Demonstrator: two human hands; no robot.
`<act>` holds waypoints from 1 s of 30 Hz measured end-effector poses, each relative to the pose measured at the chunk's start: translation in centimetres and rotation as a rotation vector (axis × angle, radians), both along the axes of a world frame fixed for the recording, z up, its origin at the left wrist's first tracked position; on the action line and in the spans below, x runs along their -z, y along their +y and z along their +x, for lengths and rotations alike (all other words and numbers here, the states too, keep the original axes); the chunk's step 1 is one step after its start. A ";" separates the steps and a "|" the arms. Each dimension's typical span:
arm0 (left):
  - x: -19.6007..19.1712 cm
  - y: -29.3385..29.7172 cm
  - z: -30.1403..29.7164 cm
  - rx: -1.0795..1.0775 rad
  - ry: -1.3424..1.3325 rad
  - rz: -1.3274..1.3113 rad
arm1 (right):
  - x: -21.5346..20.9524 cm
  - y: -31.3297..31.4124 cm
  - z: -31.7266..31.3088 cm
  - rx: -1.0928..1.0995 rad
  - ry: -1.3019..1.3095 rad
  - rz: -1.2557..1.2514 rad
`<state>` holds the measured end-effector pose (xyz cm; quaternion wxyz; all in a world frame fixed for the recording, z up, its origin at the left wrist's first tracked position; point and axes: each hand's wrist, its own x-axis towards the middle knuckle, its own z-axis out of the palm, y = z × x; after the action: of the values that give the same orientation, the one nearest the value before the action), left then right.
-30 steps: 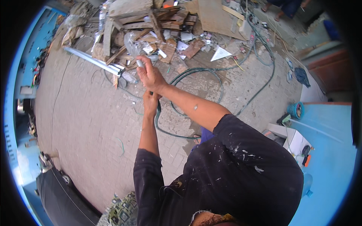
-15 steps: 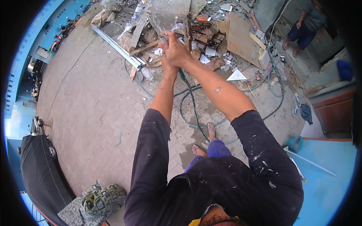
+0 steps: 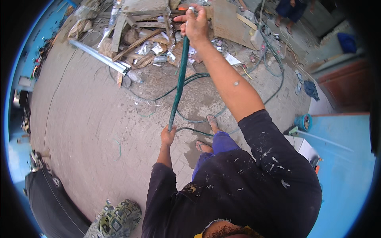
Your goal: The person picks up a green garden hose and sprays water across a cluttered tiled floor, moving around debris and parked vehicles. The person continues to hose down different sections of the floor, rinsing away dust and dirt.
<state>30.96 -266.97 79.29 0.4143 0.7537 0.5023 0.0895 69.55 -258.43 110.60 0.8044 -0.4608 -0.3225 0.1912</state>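
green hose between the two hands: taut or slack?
Taut. The green hose runs in a straight line from the right hand to the left hand; beyond the left hand it lies in loose loops on the ground.

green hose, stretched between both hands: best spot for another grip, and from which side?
Grip the green hose mid-span, on the bare taut stretch between the right hand, closed near its upper end, and the left hand, closed lower down. It is a thin round tube running nearly straight there, so wrap the fingers around it from the side, probably the open paved side away from the right forearm.
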 end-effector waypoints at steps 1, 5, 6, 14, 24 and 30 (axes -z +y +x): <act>0.8 -1.2 -2.7 -0.043 0.037 -0.041 | 2.3 -1.2 0.0 0.028 0.078 -0.114; -0.1 -5.0 -9.8 -0.047 0.166 0.038 | 14.4 -7.0 0.2 0.123 0.522 -0.403; -0.9 -5.8 -11.1 -0.001 0.175 0.065 | 16.9 -8.7 0.2 0.140 0.656 -0.419; -5.8 -16.1 -13.5 0.165 0.182 0.051 | 31.4 -22.4 -2.2 0.343 0.910 -0.775; -4.3 -17.5 -6.1 0.434 0.190 0.121 | 34.7 -44.2 4.0 0.728 1.032 -0.585; -4.6 -20.5 1.8 0.552 0.227 0.159 | 33.6 -55.8 7.1 0.939 1.024 -0.445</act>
<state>32.74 -287.48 83.93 0.3042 0.8969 0.3128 -0.0722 76.62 -314.22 77.00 0.7389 -0.5560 0.3724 0.0788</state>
